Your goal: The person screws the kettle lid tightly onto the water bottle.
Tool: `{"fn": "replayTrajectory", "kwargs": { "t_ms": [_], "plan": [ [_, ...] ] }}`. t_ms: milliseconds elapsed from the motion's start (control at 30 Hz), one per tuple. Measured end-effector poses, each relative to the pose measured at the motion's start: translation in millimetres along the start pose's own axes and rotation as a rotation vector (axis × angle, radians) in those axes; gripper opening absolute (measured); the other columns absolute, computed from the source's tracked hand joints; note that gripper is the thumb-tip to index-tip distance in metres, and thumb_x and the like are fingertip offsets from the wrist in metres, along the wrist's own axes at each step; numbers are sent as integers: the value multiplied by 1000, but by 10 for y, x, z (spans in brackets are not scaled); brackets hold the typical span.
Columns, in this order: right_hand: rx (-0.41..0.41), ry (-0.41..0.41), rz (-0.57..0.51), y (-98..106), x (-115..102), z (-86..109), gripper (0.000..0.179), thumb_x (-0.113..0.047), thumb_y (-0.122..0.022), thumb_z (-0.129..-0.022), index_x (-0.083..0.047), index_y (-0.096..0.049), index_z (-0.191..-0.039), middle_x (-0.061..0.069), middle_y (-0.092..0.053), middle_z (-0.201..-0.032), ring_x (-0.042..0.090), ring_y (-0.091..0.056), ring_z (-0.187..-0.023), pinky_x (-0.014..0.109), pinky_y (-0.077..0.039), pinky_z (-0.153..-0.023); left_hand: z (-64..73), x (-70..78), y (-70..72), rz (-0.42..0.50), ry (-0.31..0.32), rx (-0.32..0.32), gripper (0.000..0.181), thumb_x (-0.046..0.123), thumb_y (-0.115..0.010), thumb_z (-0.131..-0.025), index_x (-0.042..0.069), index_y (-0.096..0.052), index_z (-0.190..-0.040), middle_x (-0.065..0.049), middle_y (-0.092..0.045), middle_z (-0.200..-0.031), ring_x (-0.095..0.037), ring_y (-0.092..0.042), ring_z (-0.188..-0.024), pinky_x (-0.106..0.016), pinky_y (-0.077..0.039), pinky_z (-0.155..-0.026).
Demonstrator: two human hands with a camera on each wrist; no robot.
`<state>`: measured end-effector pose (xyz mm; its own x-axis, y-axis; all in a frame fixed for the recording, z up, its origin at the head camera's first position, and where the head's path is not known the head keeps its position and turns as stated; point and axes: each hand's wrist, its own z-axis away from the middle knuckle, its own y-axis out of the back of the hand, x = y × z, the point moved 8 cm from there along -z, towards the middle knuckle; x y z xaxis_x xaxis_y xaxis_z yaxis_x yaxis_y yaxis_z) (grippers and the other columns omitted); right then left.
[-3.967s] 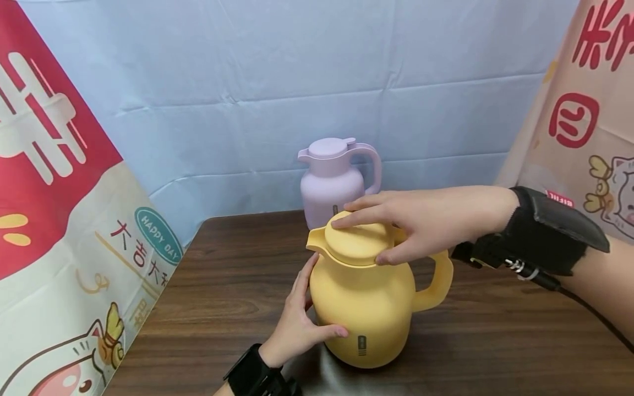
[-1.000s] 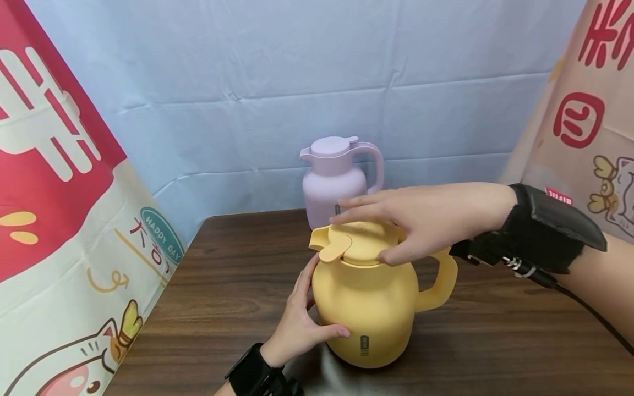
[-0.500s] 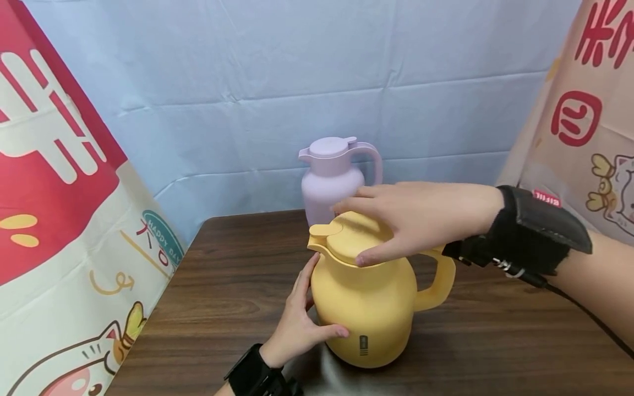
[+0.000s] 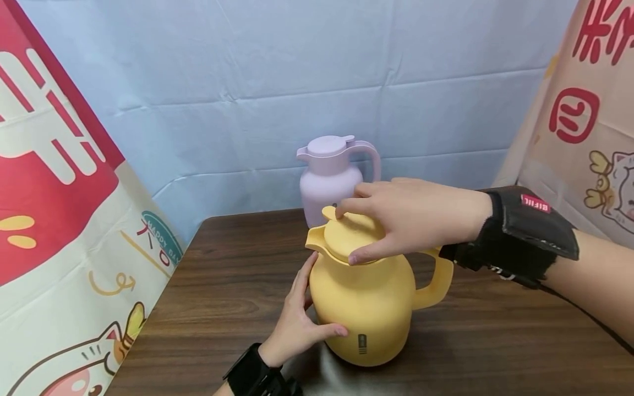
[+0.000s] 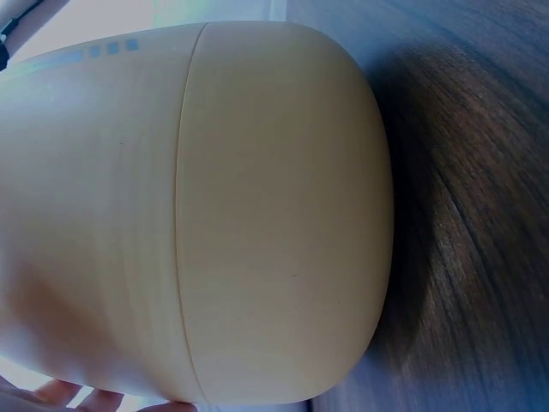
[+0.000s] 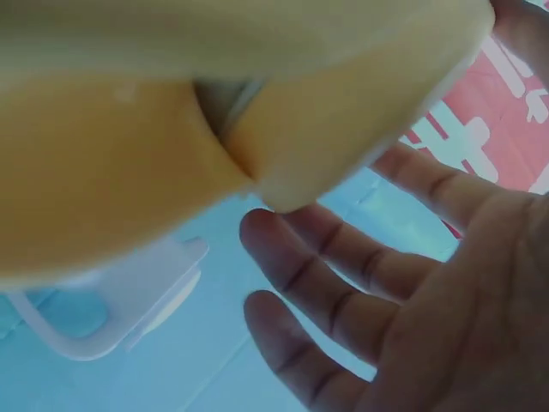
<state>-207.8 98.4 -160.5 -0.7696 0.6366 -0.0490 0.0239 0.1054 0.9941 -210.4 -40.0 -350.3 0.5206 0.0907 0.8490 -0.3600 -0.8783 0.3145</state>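
Note:
A yellow thermos jug [image 4: 369, 302] stands upright on the wooden table, spout to the left and handle to the right. My left hand [image 4: 299, 324] grips its body low on the left side, thumb across the front; in the left wrist view its fingertips [image 5: 103, 399] show under the jug's edge. On the jug's top, my right hand [image 4: 406, 213] holds the round lid [image 4: 349, 236], thumb at the front and fingers at the far side. The lid's small tab [image 4: 329, 213] points back left, behind the spout. From the right wrist, a dark gap shows beside the lid [image 6: 369, 112].
Behind the yellow jug stands a smaller lilac jug [image 4: 329, 184], partly covered by my right hand. A pale blue cloth [image 4: 247, 126] hangs at the back of the brown table [image 4: 233, 275]. Printed sheets hang left and right. A cable trails from my right wrist.
The lid has turned clockwise: its tab went from front left, past the spout, to back left. My right hand has shifted slightly left, fingers more bent. My left hand stays put.

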Motion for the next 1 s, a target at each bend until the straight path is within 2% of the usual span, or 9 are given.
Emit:
{"fn": "replayTrajectory", "kwargs": {
  "t_ms": [100,200,333,433,533,633,800,900,1000],
  "plan": [
    [-64,13,-34,-30,10,7,62,-64,-56,-85,-29,-49,-136,-5,-49,-126,15,-53,-105,40,-44,-89,4,-4,-3,14,9,-9,108,42,-80,-74,29,-7,-154,3,-15,-155,-20,-36,-133,-39,-45,-95],
    [-148,21,-104,-72,20,27,60,-47,-61,-88,-32,-42,-143,-5,-40,-143,14,-42,-124,42,-39,-99,9,-12,-5,24,25,-20,108,41,-80,-75,30,-6,-153,1,-13,-155,-19,-35,-133,-39,-44,-96],
    [-132,23,-97,-72,8,16,55,-49,-62,-88,-29,-50,-137,-7,-49,-127,10,-48,-109,36,-43,-92,13,-23,1,13,39,-22,108,40,-80,-75,31,-6,-153,0,-13,-155,-19,-34,-134,-40,-44,-96],
    [-35,21,6,-36,-14,-13,60,-65,-56,-84,-25,-57,-129,-6,-52,-107,11,-51,-89,35,-44,-81,8,-25,8,7,44,-18,108,41,-80,-75,32,-7,-153,2,-13,-155,-18,-33,-134,-41,-44,-96],
    [35,7,116,-14,-26,-29,66,-74,-48,-82,-25,-60,-124,-5,-52,-97,13,-51,-83,37,-43,-77,1,-22,12,12,48,-13,108,41,-80,-74,32,-7,-153,3,-13,-155,-18,-33,-134,-41,-43,-97],
    [23,21,147,-18,-21,-33,67,-72,-51,-82,-26,-57,-130,-2,-54,-115,19,-52,-102,43,-41,-89,-3,-18,8,18,46,-19,108,40,-80,-75,32,-7,-153,2,-13,-155,-18,-33,-135,-41,-43,-97],
    [-151,57,-12,-71,17,-33,68,-47,-63,-84,-24,-42,-145,1,-34,-150,25,-28,-137,50,-24,-108,3,-13,11,20,44,-21,108,38,-80,-75,31,-6,-153,2,-12,-156,-18,-31,-136,-41,-43,-97],
    [-173,67,-60,-70,17,-54,66,-40,-66,-83,-21,-45,-142,-2,-41,-144,22,-33,-135,46,-27,-108,4,-12,16,29,45,-19,107,38,-80,-75,32,-6,-153,3,-12,-156,-18,-32,-135,-40,-44,-97],
    [-108,60,-25,-38,13,-82,63,-46,-68,-81,-19,-53,-135,-6,-52,-132,16,-43,-125,45,-30,-104,-3,-4,18,30,39,-19,107,39,-80,-75,32,-7,-153,2,-12,-156,-18,-33,-135,-39,-44,-97]
  ]
}}
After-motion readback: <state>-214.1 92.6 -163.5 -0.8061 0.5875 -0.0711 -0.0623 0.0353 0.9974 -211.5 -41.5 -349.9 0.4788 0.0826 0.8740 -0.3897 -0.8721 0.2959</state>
